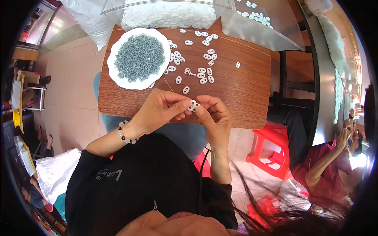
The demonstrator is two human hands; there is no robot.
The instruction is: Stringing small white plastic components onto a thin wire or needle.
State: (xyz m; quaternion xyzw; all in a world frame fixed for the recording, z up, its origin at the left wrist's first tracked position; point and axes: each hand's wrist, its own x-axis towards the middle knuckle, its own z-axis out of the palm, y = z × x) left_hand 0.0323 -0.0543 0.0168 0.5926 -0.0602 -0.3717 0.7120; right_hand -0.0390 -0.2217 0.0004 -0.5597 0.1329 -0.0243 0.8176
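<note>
My left hand (159,112) and my right hand (214,118) meet over the table's near edge. Between their thumbs and fingertips they pinch a small white plastic piece (193,105) with dark round holes; whether it is one part or two pressed together is hard to tell. A thin brown stick or needle (168,84) juts up behind my left hand, its lower end hidden. Beyond my fingers lie several loose white oval two-hole pieces (186,90). A scalloped white plate (112,70) holds a heap of small grey-green metallic pins (139,57) at the table's left.
Along the back of the brown wooden table (244,94) stand a clear bin of white parts (169,16) and a second clear bin (252,33) with a few pieces. A red stool (271,151) is at right. Another person (327,173) works at a dark table beyond it.
</note>
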